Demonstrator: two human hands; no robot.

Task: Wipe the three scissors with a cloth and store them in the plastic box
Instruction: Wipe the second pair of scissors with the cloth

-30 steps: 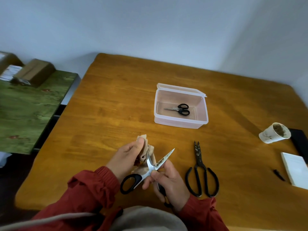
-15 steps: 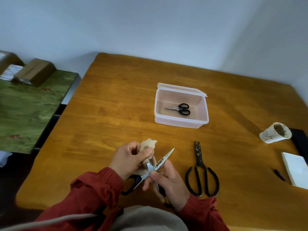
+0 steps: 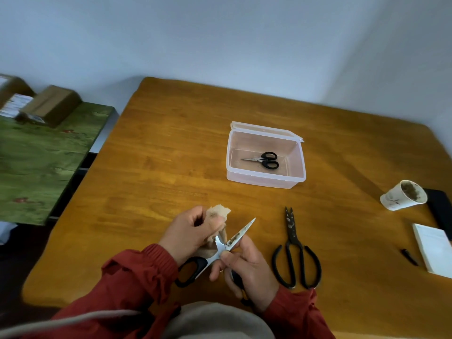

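The left hand (image 3: 193, 231) curls its fingers tight round the cloth (image 3: 217, 212), pressing it on one blade of the open scissors (image 3: 241, 232); the right hand (image 3: 247, 267) grips a handle, thumb and forefinger pinched at the pivot, likely to hold the blades apart for wiping; the soiled free blade juts past those fingers; the shears (image 3: 294, 253) lie just right of them, seemingly unwiped; the box (image 3: 265, 181), well beyond both hands, holds the small pair (image 3: 265, 160).

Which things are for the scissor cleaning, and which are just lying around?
For the job: crumpled beige cloth, silver-bladed open scissors, large all-black shears, small black-handled scissors, clear plastic box.
Lying about: tipped white paper cup, white notepad, small black object, brown cardboard boxes.
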